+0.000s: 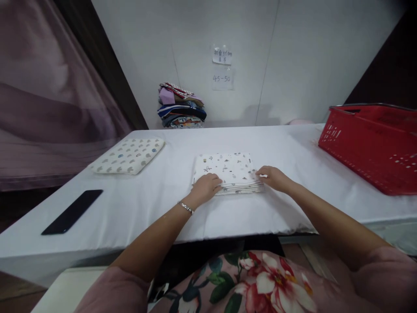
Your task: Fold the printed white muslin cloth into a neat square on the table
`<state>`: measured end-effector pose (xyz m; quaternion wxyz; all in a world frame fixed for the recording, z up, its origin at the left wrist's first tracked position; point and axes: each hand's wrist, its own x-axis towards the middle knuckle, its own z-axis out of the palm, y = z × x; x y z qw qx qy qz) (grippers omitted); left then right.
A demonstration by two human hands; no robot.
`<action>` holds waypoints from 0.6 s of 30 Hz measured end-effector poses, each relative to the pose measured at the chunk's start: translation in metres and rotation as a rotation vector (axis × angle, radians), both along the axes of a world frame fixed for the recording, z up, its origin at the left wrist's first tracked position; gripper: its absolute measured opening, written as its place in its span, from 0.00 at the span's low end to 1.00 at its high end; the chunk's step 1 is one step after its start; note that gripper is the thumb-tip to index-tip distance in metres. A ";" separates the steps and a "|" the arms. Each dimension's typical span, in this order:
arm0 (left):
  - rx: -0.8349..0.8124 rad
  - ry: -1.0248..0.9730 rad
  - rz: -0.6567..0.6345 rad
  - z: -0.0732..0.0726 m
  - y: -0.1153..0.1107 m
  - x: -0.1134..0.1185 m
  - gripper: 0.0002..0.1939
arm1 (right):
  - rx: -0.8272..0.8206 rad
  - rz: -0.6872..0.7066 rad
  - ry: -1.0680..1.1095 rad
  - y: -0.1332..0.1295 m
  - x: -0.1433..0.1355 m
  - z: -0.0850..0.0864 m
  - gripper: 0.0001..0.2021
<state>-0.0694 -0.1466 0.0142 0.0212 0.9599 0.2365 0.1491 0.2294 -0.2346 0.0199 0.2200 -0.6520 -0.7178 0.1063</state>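
A white cloth with small printed figures (228, 167) lies folded flat in several layers in front of me on the table. At its front left part is my left hand (206, 188), closed on the edge with fingers over the top; a silver bracelet circles that wrist. My right hand (273, 177) pinches the right edge of the same cloth between thumb and fingers. The layered front edge shows between the two hands. What the left fingertips do under the edge is partly hidden.
A second folded cloth with grey prints (130, 155) rests at the table's left. Nearer me is a black phone-like slab (73, 212). A red plastic basket (371, 148) stands right. Folded fabrics (182, 106) are stacked by the wall. White cloth covers the table (146, 217).
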 end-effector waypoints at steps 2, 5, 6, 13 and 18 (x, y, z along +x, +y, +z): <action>-0.003 0.008 -0.016 0.002 0.000 0.004 0.09 | -0.015 -0.020 0.075 -0.002 0.002 0.002 0.09; -0.002 0.001 -0.029 0.001 0.000 0.011 0.09 | -0.016 0.014 0.115 -0.003 0.003 0.003 0.08; -0.002 -0.003 -0.027 0.000 0.000 0.012 0.09 | -0.014 0.023 0.097 -0.003 0.003 0.003 0.08; -0.061 -0.084 0.028 -0.010 0.000 0.015 0.11 | -0.087 0.074 -0.192 -0.002 0.001 0.007 0.11; -0.112 -0.154 0.069 -0.012 -0.001 0.016 0.10 | -0.098 0.154 -0.251 -0.004 0.003 0.011 0.15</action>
